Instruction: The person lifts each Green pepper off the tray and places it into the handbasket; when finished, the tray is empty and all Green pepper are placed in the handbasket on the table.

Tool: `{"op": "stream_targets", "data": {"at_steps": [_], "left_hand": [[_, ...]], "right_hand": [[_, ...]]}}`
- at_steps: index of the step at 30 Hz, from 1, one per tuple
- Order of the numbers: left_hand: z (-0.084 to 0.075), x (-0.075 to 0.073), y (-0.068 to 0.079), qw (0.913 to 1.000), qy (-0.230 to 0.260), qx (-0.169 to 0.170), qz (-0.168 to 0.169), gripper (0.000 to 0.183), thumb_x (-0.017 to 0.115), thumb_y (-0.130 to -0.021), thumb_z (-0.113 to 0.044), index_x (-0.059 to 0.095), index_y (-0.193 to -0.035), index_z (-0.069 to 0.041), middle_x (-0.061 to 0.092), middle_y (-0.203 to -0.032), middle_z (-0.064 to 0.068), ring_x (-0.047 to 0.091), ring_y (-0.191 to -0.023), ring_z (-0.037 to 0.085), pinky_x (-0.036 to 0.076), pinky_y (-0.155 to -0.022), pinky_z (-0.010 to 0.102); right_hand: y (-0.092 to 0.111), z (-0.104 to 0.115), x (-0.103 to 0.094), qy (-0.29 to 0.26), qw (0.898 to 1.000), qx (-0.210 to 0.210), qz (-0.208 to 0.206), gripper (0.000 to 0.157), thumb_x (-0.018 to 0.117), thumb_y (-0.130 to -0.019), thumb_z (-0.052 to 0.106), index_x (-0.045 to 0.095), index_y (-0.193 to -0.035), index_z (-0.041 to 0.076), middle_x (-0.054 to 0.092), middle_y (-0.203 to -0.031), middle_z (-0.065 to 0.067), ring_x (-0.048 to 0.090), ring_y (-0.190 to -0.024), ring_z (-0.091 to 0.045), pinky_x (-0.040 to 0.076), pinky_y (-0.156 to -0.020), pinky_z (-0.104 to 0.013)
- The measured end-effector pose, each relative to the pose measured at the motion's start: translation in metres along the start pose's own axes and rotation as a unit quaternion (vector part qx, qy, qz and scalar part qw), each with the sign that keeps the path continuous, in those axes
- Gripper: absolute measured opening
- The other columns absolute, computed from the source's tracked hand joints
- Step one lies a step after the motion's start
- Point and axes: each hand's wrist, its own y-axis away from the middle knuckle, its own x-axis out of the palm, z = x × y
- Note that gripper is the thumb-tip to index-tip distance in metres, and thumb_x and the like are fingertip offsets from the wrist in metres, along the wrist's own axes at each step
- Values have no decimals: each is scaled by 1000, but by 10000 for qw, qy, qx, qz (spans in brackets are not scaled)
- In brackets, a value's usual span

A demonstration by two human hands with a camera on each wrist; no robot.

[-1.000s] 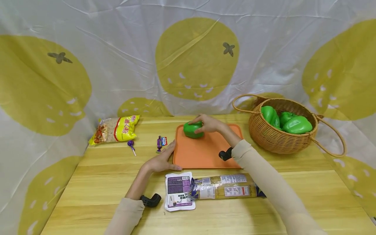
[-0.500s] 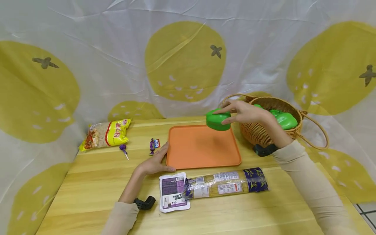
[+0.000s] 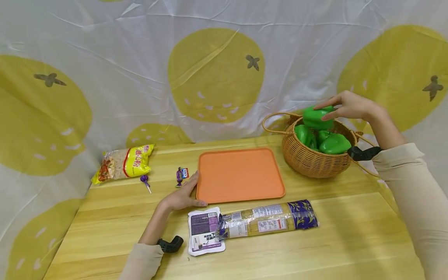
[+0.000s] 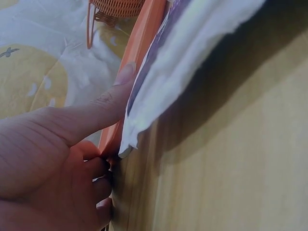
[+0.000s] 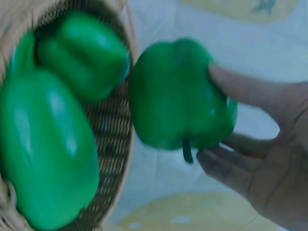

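Observation:
My right hand [image 3: 353,107] grips a glossy green bell pepper [image 3: 316,118] between thumb and fingers, over the back of a round wicker basket [image 3: 315,163]. In the right wrist view this bell pepper [image 5: 178,96] has its dark stem pointing down, and the basket's rim [image 5: 127,144] is right beside it. Several more green bell peppers [image 3: 335,144] lie inside the basket. My left hand [image 3: 182,197] rests at the front left corner of an orange tray [image 3: 241,175]. Its thumb [image 4: 103,103] lies along the tray's front edge, and the other fingers are at the left side.
A white and purple pouch [image 3: 205,231] and a long pack of noodles [image 3: 267,219] lie in front of the tray. Left of it are a wrapped candy [image 3: 179,177], a lollipop [image 3: 144,179] and a yellow food bag [image 3: 124,163]. A patterned cloth [image 3: 213,77] hangs behind.
My right hand has lifted the bell pepper off the tray and carried it right to above the basket. The left hand has stayed at the tray's corner while the head view shifted.

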Motion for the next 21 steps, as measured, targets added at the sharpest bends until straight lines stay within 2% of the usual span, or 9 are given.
{"op": "stream_targets", "data": {"at_steps": [1,2,3,5,6,8,15,21], "left_hand": [[0,0,0,10000,6,4,-1,112,75,-82,-40,-3,-155,-7,-10,-163,13,-7,-151,35,3,-121,58],[0,1,1,10000,13,5,0,112,75,-82,-40,-2,-155,-7,-10,-163,13,-7,-151,35,2,-121,58],[0,1,1,10000,15,19,-2,112,75,-82,-40,-2,-155,-6,-10,-163,13,-7,-151,36,2,-121,58],[-1,1,1,10000,16,47,-6,112,75,-82,-40,-2,-155,-5,-10,-163,14,-7,-150,36,2,-121,58],[-1,1,2,10000,21,46,-4,112,75,-82,-40,-2,-155,-6,-10,-163,14,-8,-150,36,2,-121,58],[-1,1,2,10000,0,50,-6,112,75,-82,-39,-2,-155,-5,-9,-163,14,-7,-150,36,2,-121,58],[-3,3,0,9999,-83,-7,58,115,76,-79,-43,-2,-155,-7,-9,-164,11,-8,-151,32,2,-122,56],[-4,0,-1,10000,-95,-9,21,114,76,-79,-43,-1,-155,-7,-9,-164,11,-7,-151,33,3,-122,56]], "right_hand": [[-2,-5,-1,-14,9999,114,39,49,71,-88,28,60,-133,13,51,-142,-20,44,-68,-14,39,-65,-26],[-4,-10,-2,-12,9998,187,72,49,71,-88,26,59,-134,11,50,-142,-22,46,-68,-16,41,-68,-28],[-6,-14,-2,0,9997,241,98,50,71,-88,25,59,-133,9,50,-141,-23,55,-82,-20,45,-75,-30],[-9,-21,-1,-104,9992,331,207,50,71,-88,23,58,-133,6,48,-142,-26,59,-101,-35,49,-89,-43],[-11,-24,0,-148,9989,354,267,51,71,-88,23,58,-134,5,47,-142,-27,53,-117,-43,47,-96,-51],[-13,-29,2,-234,9983,396,356,52,70,-88,23,56,-134,4,45,-143,-29,37,-133,-51,37,-104,-63],[-9,-38,4,-329,9964,475,614,56,61,-95,32,47,-142,6,34,-149,-31,28,-136,-54,29,-105,-70],[0,-17,3,-257,9976,433,480,64,52,-97,45,36,-150,11,27,-155,-28,26,-138,-52,30,-104,-69]]}}
